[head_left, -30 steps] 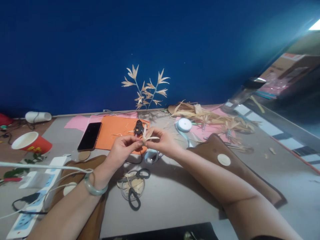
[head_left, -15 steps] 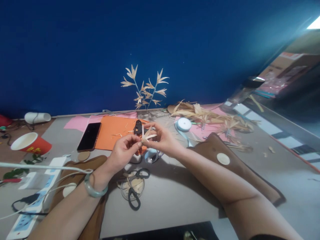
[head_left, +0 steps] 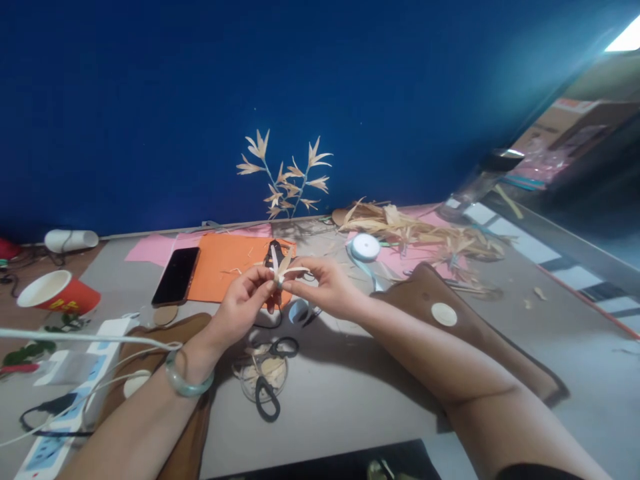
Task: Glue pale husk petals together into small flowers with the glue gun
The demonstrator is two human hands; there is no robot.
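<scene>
Between my hands is a small pale flower [head_left: 283,266] with pointed petals, apparently of dried husk. My left hand [head_left: 244,301] pinches its base between thumb and fingers. From the other side my right hand [head_left: 330,288] pinches it near the base, its fingers partly behind the petals. Just behind the flower lies a black tool [head_left: 273,252], largely covered by my hands. Below them, black-handled scissors [head_left: 267,399] rest on a round dish [head_left: 243,383] of husk scraps. A branch of similar husk flowers [head_left: 291,190] stands upright by the blue wall.
An orange sheet [head_left: 225,257] and a phone [head_left: 176,275] lie left. A ribbon roll [head_left: 365,247] and dried husks [head_left: 400,227] are right. Brown pads [head_left: 480,340] lie under my arms. A red paper cup [head_left: 75,297], a power strip [head_left: 47,447] and a white cable [head_left: 90,337] occupy the left side.
The flower has turned in my fingers, its petals now pointing more upward. My right hand's fingers have lowered slightly. The whole view has shifted a little.
</scene>
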